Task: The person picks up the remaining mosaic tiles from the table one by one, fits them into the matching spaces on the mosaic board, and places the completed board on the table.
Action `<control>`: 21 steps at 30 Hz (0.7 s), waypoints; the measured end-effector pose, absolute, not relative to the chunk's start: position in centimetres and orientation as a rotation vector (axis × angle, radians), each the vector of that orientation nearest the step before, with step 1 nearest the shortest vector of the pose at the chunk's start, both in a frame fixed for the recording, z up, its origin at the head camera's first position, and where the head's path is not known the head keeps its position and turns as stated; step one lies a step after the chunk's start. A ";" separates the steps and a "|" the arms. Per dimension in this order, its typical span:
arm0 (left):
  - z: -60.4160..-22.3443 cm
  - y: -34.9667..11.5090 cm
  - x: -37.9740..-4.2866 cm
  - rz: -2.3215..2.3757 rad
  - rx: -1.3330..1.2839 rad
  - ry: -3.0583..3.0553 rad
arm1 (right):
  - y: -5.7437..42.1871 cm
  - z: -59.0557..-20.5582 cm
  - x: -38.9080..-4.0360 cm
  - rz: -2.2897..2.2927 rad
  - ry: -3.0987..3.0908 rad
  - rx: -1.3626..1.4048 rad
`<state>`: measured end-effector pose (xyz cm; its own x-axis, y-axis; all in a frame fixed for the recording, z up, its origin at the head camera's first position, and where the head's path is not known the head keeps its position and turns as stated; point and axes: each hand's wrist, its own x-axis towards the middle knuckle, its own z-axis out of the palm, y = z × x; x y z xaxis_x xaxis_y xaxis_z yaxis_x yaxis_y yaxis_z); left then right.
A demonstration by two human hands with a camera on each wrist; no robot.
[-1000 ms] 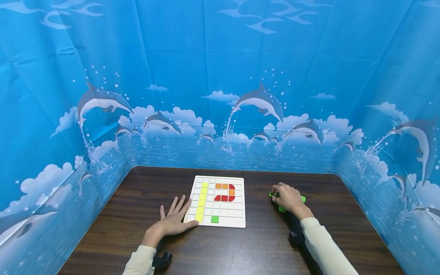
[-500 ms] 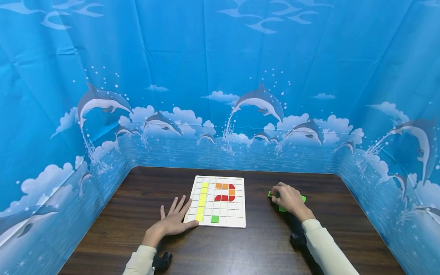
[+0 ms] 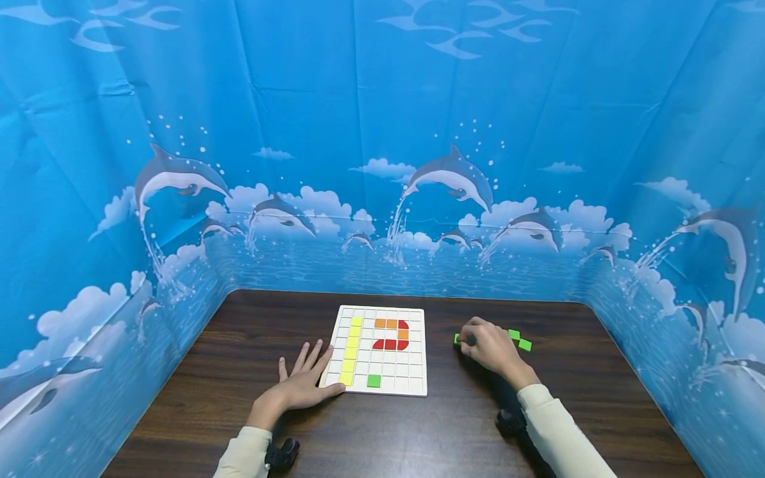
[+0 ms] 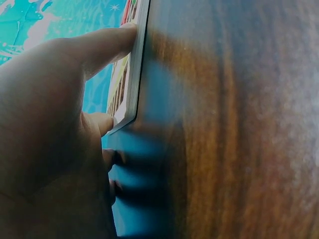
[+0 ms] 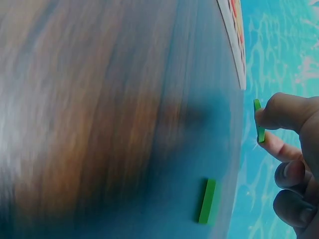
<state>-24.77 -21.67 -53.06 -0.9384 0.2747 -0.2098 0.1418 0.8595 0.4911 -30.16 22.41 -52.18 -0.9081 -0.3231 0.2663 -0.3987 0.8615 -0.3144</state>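
My right hand [image 3: 491, 346] pinches a small green square tile [image 5: 259, 121] between thumb and index finger, above the table to the right of the board. The other fingers curl in, as the right wrist view shows. My left hand [image 3: 301, 386] lies with spread, straight fingers at the left side of a white grid board [image 3: 394, 370]. Its thumb presses the board's near left corner. On the board are a column of yellow tiles [image 3: 350, 354], orange tiles [image 3: 385, 324] and red tiles [image 3: 390, 344] in a hooked shape, and one green tile [image 3: 373, 381] near the front edge.
Loose green tiles [image 3: 524, 344] lie on the dark wooden table [image 3: 442, 431] behind the right hand, partly hidden by it. A blue dolphin-print curtain [image 3: 382, 265] closes off the back and sides. Each wrist wears a black camera.
The right hand has moved left toward the board with a green tile pinched in it, uncovering more of the loose green tiles. The left hand and board stay put.
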 end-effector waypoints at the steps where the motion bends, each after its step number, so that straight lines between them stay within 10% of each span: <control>1: -53.1 -21.7 -24.8 0.705 0.318 2.760 | 22.2 -52.1 -30.1 0.539 -2.825 0.559; 21: -53.6 -21.7 -25.1 0.654 0.284 2.767 | 16.8 -51.0 -29.4 0.548 -2.756 0.669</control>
